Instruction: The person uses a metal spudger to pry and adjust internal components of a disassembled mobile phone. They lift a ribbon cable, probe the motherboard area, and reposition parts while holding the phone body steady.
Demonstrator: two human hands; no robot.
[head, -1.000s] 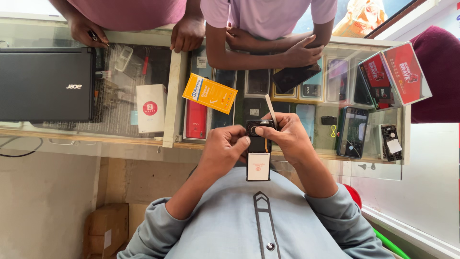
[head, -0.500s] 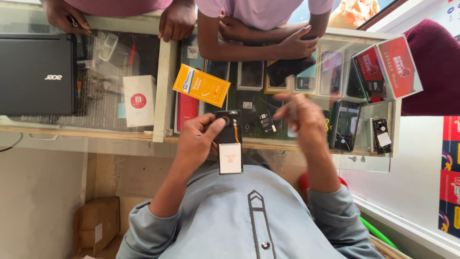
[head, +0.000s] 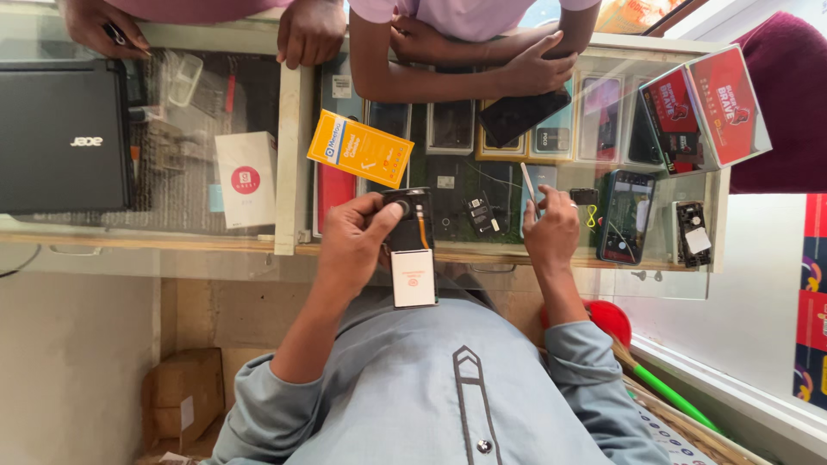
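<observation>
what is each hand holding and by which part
Left hand grips the opened phone by its upper end. Right hand pinches a thin tool at its lower end.

You are at a small phone repair and sales shop. You stand behind a glass display desk whose case holds rows of boxed phones and loose handsets. An orange product box and a white box lie on the glass, with a closed black laptop at one end. Red retail cartons lean at the other. Two people lean on the far side like customers, their arms resting on the desk.
</observation>
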